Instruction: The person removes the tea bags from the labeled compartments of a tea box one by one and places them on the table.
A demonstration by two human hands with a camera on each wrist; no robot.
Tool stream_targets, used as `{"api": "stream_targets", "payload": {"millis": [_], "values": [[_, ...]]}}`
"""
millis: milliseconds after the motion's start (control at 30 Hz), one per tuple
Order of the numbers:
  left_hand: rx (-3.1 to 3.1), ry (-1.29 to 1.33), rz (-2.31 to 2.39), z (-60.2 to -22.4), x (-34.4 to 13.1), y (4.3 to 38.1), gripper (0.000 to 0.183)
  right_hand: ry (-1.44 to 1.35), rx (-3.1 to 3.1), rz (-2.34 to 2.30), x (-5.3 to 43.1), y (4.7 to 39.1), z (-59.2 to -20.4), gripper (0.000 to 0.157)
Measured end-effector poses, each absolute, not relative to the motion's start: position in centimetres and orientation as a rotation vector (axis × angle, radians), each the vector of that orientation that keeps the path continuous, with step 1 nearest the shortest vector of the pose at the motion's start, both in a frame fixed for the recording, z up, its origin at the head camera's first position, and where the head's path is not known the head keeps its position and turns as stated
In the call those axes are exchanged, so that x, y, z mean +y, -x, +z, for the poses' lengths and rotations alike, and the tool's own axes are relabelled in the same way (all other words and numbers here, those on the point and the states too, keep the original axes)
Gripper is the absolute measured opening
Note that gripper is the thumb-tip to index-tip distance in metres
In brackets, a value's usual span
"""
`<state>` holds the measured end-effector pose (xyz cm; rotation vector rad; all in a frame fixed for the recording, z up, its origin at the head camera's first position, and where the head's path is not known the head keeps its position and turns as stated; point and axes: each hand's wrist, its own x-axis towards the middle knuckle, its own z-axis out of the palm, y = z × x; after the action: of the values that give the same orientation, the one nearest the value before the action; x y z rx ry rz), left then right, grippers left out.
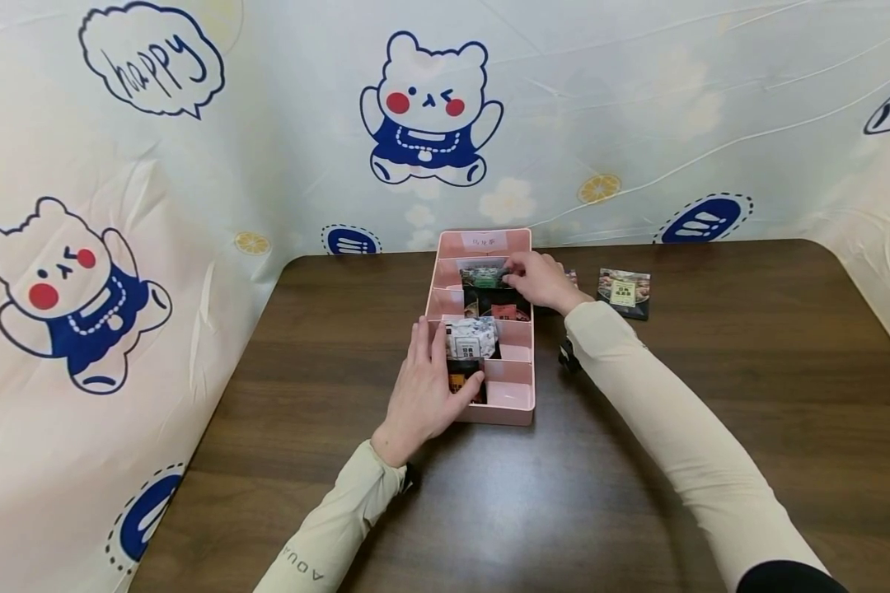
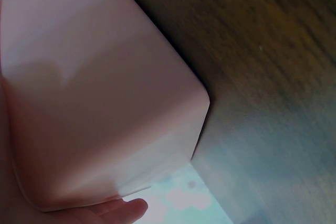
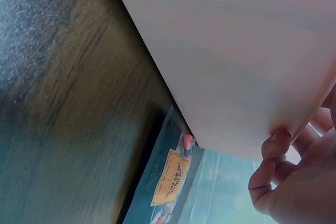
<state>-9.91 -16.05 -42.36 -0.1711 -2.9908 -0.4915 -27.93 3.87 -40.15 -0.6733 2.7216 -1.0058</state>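
Note:
A long pink divided box (image 1: 509, 396) stands on the table, with small packets in several compartments. My left hand (image 1: 424, 402) rests along its left rim near the front, fingers extended and thumb reaching over a dark packet with an orange label (image 1: 457, 383). Farther back, my right hand (image 1: 543, 282) reaches over the right rim with bent fingers, pinching the edge of a dark packet with green on it (image 1: 482, 277). Between the hands lie a silvery-white packet (image 1: 471, 338) and a red-labelled packet (image 1: 504, 312). The right wrist view shows curled fingers (image 3: 276, 144) at the box rim.
On the wooden table (image 1: 771, 346), a dark packet with a pale label (image 1: 623, 293) lies right of the box. Another packet (image 1: 572, 277) is mostly hidden behind the right hand. A printed curtain (image 1: 564, 99) hangs behind the table's back edge.

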Motion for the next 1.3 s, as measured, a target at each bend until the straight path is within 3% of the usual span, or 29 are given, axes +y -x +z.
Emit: {"api": "stream_targets", "payload": {"millis": [900, 1300], "values": [[-2.996, 0.164, -0.5, -42.5, -16.1, 10.0, 0.092, 0.662, 2.813, -1.189, 5.4, 26.9, -38.6, 0.015], [-2.999, 0.159, -0.508, -42.5, -16.1, 10.0, 0.091, 0.618, 2.805, -1.358, 6.7, 26.3, -36.9, 0.023]]}}
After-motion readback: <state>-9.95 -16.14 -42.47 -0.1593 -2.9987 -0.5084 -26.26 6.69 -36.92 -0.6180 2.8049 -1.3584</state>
